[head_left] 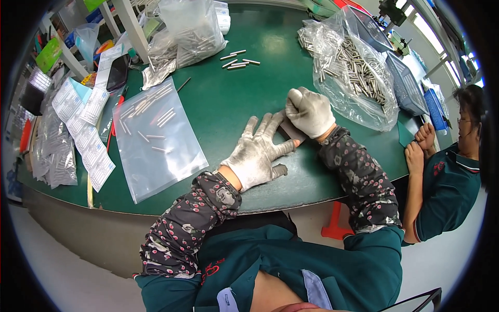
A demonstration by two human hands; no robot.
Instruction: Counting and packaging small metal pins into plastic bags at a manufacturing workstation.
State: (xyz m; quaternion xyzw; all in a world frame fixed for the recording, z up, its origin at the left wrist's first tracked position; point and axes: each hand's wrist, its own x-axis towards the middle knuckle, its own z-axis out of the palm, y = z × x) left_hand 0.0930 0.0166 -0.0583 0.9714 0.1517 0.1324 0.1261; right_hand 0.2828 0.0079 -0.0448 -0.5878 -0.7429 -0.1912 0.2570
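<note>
My left hand (pixel 257 153), in a worn whitish glove with a bare thumb tip, lies flat on the green table with its fingers spread. Its fingertips touch a flat grey-brown block (pixel 292 130). At the block's far right side my right hand (pixel 310 112), gloved too, is closed with the fingers curled in; whatever it may hold is hidden. Left of my left hand lies a flat clear plastic bag (pixel 169 169) with several short metal pins (pixel 165 117) on or in it. Beyond my hands a few loose metal pins (pixel 238 65) lie on the table.
An opened clear bag of metal pins (pixel 358 73) lies at the right, beside blue-grey plastic baskets (pixel 408 86). Another filled bag (pixel 192 31) stands at the far left. Paper sheets (pixel 78 112) and a dark phone (pixel 118 73) lie left. A co-worker (pixel 447 171) sits at the right edge.
</note>
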